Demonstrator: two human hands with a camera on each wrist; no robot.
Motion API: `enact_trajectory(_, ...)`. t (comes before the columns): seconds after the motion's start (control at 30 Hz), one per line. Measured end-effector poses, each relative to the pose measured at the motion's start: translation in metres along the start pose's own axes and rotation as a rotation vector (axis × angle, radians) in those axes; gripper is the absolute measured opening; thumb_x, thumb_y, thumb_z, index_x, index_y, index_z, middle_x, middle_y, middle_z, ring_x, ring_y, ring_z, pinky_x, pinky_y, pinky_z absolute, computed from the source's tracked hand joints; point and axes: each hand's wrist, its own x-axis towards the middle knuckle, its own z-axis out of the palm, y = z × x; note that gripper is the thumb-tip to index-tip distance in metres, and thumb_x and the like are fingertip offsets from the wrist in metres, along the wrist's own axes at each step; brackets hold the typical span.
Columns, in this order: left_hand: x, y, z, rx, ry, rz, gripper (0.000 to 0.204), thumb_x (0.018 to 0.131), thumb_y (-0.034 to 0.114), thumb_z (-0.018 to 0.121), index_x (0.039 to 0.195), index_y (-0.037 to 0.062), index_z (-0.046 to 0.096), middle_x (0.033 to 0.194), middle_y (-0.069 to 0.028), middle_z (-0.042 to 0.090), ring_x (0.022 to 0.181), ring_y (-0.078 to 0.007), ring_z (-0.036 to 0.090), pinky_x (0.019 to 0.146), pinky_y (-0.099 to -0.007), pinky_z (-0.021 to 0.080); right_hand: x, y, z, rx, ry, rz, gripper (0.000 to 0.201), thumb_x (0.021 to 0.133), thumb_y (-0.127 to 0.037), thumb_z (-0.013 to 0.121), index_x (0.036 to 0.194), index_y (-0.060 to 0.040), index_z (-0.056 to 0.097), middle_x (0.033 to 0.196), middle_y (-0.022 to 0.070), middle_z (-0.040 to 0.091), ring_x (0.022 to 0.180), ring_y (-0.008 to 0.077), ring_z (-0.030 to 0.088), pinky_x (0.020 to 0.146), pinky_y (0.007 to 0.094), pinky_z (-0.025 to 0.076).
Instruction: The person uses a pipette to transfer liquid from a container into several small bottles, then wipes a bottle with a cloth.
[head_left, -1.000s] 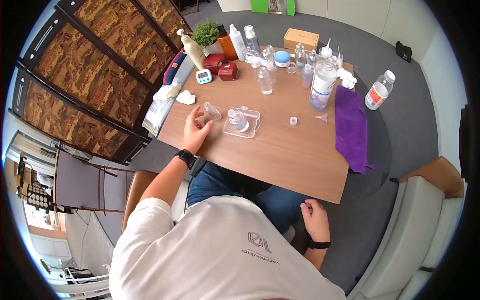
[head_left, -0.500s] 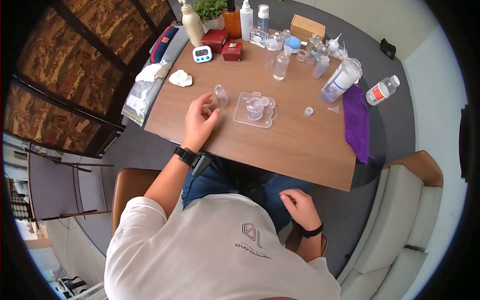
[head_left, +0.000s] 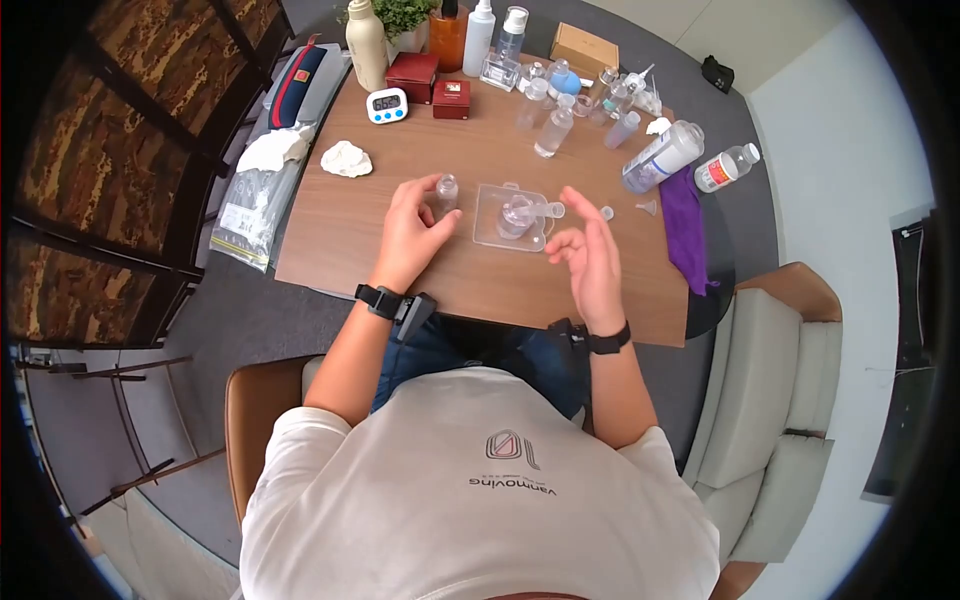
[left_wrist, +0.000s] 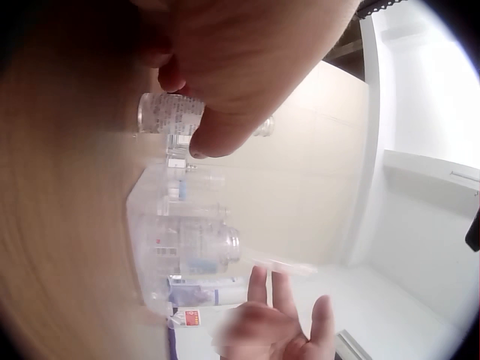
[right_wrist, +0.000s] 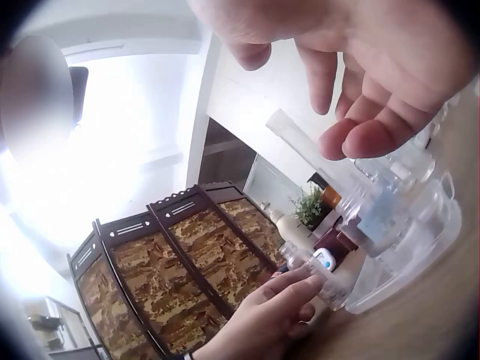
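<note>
My left hand (head_left: 408,232) holds a small clear bottle (head_left: 447,190) upright on the table, fingers and thumb on either side. The left wrist view shows the thumb (left_wrist: 221,135) across this bottle (left_wrist: 157,114). To its right, a clear lidded-looking tray (head_left: 484,236) bears a wider clear bottle (head_left: 514,222), from whose top a clear tube (head_left: 545,210) sticks out at a slant. My right hand (head_left: 592,268) is raised beside the tray, fingers spread and bent a little, holding nothing. In the right wrist view its fingers hang close to the tube (right_wrist: 300,142); contact is unclear.
Bottles and jars crowd the far side, near red boxes (head_left: 451,99) and a white timer (head_left: 387,105). Crumpled tissue (head_left: 346,159) lies at left. A small cap (head_left: 607,213), a funnel (head_left: 648,208) and a purple cloth (head_left: 684,235) lie at right.
My right hand has risen from my lap to the tray's right side. My left hand has moved onto the small bottle, which it was only beside. The head view has shifted.
</note>
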Motion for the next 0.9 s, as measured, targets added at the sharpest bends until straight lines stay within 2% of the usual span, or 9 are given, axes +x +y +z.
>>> enact_trajectory(0.07,-0.001,-0.001,0.002,0.006,-0.013,0.025,0.053,0.082,0.012,0.081,0.130,0.0010,0.062,0.116,-0.0102,0.060,0.068,-0.0126,0.054,0.064,-0.0277,0.049,0.010,0.011,0.005,0.123,-0.047,0.062,0.047,0.111,-0.029,0.040,0.145,0.0027,0.049,0.133,0.0095,0.060,0.083,0.0089,0.060,0.070,0.0238,0.047)
enact_trajectory(0.2,-0.003,0.000,0.001,0.041,-0.020,0.076,0.053,0.084,0.013,0.079,0.131,0.0003,0.061,0.114,-0.0124,0.060,0.068,-0.0152,0.054,0.067,-0.0300,0.051,0.025,0.021,0.009,0.130,-0.067,0.049,0.043,0.110,-0.027,0.040,0.140,0.0009,0.054,0.125,0.0089,0.066,0.077,0.0076,0.059,0.064,0.0215,0.044)
enact_trajectory(0.27,-0.003,0.001,0.002,0.032,-0.013,0.053,0.049,0.086,0.012,0.078,0.130,0.0008,0.062,0.114,-0.0123,0.060,0.069,-0.0156,0.054,0.067,-0.0304,0.050,0.030,0.017,0.009,-0.096,-0.109,0.098,0.037,0.110,-0.025,0.041,0.127,0.0002,0.062,0.116,0.0089,0.070,0.072,0.0079,0.059,0.062,0.0205,0.042)
enact_trajectory(0.37,-0.002,-0.002,0.005,0.021,-0.010,0.049,0.044,0.087,0.011,0.076,0.128,0.0011,0.064,0.112,-0.0117,0.061,0.068,-0.0155,0.054,0.067,-0.0304,0.050,0.031,0.008,0.019,-0.055,-0.091,0.092,0.036,0.110,-0.027,0.041,0.114,0.0002,0.064,0.107,0.0083,0.070,0.070,0.0082,0.058,0.061,0.0205,0.042)
enact_trajectory(0.47,-0.004,-0.004,0.006,0.007,0.017,0.067,0.039,0.087,0.009,0.076,0.124,0.0011,0.066,0.109,-0.0106,0.063,0.066,-0.0146,0.054,0.064,-0.0298,0.049,0.034,0.002,0.028,-0.051,-0.069,0.117,0.037,0.111,-0.028,0.039,0.106,-0.0001,0.063,0.105,0.0081,0.068,0.072,0.0081,0.058,0.061,0.0213,0.042)
enact_trajectory(0.63,-0.007,0.001,0.007,-0.021,0.045,0.097,0.037,0.087,0.008,0.076,0.122,0.0006,0.068,0.105,-0.0098,0.063,0.063,-0.0129,0.052,0.061,-0.0286,0.048,0.041,0.008,0.028,-0.103,-0.115,0.061,0.040,0.112,-0.030,0.035,0.103,-0.0020,0.061,0.102,0.0066,0.067,0.071,0.0072,0.054,0.060,0.0217,0.042)
enact_trajectory(0.7,-0.012,0.006,0.008,-0.053,0.041,0.047,0.034,0.087,0.007,0.077,0.119,0.0003,0.069,0.107,-0.0090,0.063,0.068,-0.0106,0.054,0.061,-0.0257,0.047,0.042,0.014,0.026,-0.103,-0.123,0.038,0.040,0.112,-0.030,0.034,0.101,-0.0027,0.061,0.102,0.0064,0.066,0.070,0.0070,0.053,0.060,0.0215,0.041)
enact_trajectory(0.83,-0.023,0.003,0.014,-0.061,0.031,0.026,0.038,0.086,0.006,0.076,0.123,0.0021,0.069,0.107,-0.0083,0.063,0.068,-0.0108,0.053,0.062,-0.0256,0.047,0.033,0.013,0.022,-0.036,-0.040,-0.027,0.040,0.112,-0.030,0.032,0.097,-0.0045,0.059,0.100,0.0065,0.065,0.066,0.0071,0.048,0.059,0.0216,0.039)
enact_trajectory(0.9,-0.021,0.004,0.012,-0.015,-0.007,0.122,0.042,0.086,0.005,0.076,0.127,0.0053,0.069,0.106,-0.0071,0.063,0.069,-0.0110,0.052,0.062,-0.0255,0.047,0.028,0.002,0.016,-0.015,-0.015,-0.074,0.040,0.112,-0.030,0.032,0.096,-0.0050,0.058,0.099,0.0076,0.064,0.066,0.0077,0.047,0.058,0.0221,0.039)
